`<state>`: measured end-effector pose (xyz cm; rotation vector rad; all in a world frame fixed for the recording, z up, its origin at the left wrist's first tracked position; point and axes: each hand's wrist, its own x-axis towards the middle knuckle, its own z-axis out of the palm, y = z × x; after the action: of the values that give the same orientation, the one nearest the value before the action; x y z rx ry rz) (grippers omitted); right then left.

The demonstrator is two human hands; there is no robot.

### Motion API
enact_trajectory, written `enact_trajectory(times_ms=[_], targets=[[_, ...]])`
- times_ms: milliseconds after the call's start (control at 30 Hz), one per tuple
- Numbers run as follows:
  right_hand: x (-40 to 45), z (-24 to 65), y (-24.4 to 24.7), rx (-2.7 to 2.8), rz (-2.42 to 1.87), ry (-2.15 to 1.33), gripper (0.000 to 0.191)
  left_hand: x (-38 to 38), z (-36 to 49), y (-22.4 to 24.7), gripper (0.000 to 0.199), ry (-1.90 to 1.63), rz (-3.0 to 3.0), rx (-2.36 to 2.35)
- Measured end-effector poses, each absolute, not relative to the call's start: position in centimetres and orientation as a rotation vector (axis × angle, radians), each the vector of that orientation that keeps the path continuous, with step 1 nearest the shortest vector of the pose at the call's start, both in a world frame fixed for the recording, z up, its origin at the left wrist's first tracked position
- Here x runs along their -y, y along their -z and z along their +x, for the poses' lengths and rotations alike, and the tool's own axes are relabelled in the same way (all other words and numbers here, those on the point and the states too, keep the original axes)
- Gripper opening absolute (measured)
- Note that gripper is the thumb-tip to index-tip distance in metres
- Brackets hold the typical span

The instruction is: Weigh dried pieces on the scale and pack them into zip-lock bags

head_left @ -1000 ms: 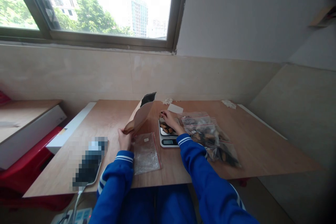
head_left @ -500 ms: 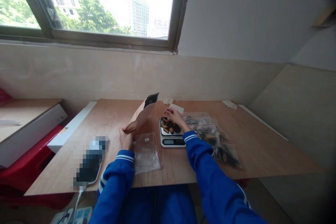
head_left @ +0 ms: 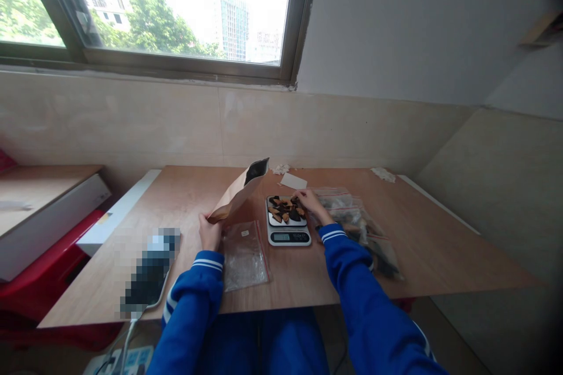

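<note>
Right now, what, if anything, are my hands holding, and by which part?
Your left hand holds the tan pouch by its near, lower end. Your right hand is at the dried pieces on the scale; whether it grips one can't be told.

Blue sleeves with white-striped cuffs

No text or number can be read surely. The display and the marks on the front of the scale, centre of the frame, are too small, and so is the label on the clear bag, lower centre.
</note>
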<state>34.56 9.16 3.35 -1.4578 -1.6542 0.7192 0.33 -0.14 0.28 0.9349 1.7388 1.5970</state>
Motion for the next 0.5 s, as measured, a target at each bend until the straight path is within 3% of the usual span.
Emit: enact_trajectory(times_ms=[200, 333, 500], targets=[[-8.0, 34.1, -4.8, 1.6, -1.551, -0.606, 0.013, 0.0, 0.2, -0.1, 0.045, -1.59, 0.935, -1.744], [-6.8, 33.1, -7.6, 1.54, -1.557, -0.426, 0.019, -0.1, 0.1, 0.0, 0.046, -1.577, 0.967, -1.766], [-2.6, 28.6, -14.9, 1.683, -1.094, -0.252, 0.023, 0.0, 0.1, 0.2, 0.044, -1.597, 1.04, -1.772]])
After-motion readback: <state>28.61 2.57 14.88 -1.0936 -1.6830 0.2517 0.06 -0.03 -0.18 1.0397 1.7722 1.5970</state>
